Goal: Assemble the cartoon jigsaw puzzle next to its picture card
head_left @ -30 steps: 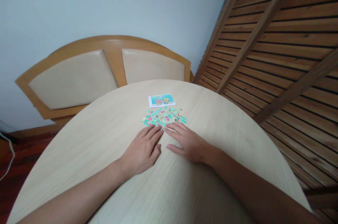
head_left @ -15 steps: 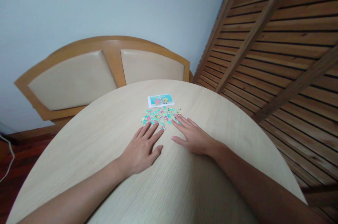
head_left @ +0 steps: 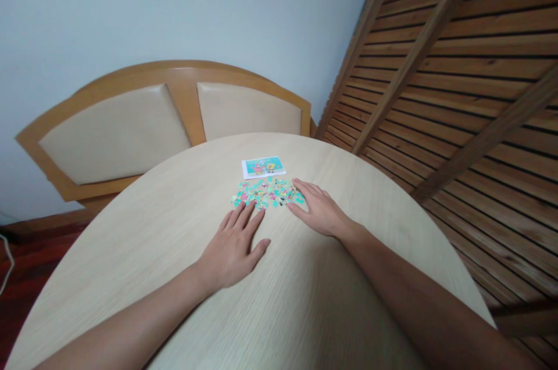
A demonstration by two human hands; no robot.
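Note:
Many small jigsaw puzzle pieces (head_left: pixel 268 191), mostly turquoise with pink and yellow ones, lie spread in a loose patch on the round table (head_left: pixel 174 230). Just behind them is a picture card (head_left: pixel 263 167) showing a pink and a yellow cartoon figure on turquoise. My left hand (head_left: pixel 233 248) rests palm down with fingers apart, its fingertips touching the near edge of the pieces. At the right side of the patch is my right hand (head_left: pixel 320 209), thumb spread from the fingers and the outermost pieces between them. Neither hand grips anything.
A wooden headboard (head_left: pixel 174 74) with cream padded panels stands behind the table against a pale wall (head_left: pixel 196 4). Slatted wood panelling (head_left: pixel 457 91) rises on the right. A white cable (head_left: pixel 7 262) hangs at the far left above a dark red floor.
My right hand has moved forward and turned to the right side of the pieces, its thumb now at their near edge. Some near pieces have shifted away from me. My left hand has barely moved.

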